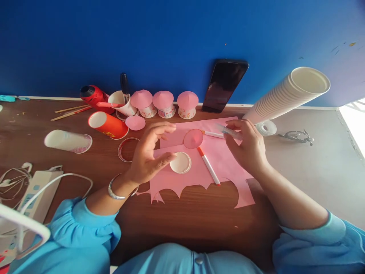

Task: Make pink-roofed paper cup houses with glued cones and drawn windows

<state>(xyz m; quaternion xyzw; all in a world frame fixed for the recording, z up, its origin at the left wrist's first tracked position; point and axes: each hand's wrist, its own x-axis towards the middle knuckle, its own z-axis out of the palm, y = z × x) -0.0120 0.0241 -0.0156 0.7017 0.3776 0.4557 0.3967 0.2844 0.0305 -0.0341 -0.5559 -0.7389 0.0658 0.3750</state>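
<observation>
Pink paper sheets (194, 179) with scalloped cut edges lie on the brown table. My left hand (149, 154) is raised over their left side, thumb and fingers apart, with nothing between them. Below its thumb sits a round white cup piece (180, 163). In the fingers of my right hand (246, 142) is a small clear strip (228, 131), possibly a tape or a tube. Between the hands lie a pink paper disc (194, 139), an orange-capped white marker (209, 167) and a second marker (213, 134), partly on the paper.
Three small cups with pink cone tops (163, 99) stand by the blue wall. A black phone (225, 85) leans there. A tall stack of white cups (288, 95) tilts at the right. Red cup (108, 125), white cup (68, 141) and power strip (40, 190) are left.
</observation>
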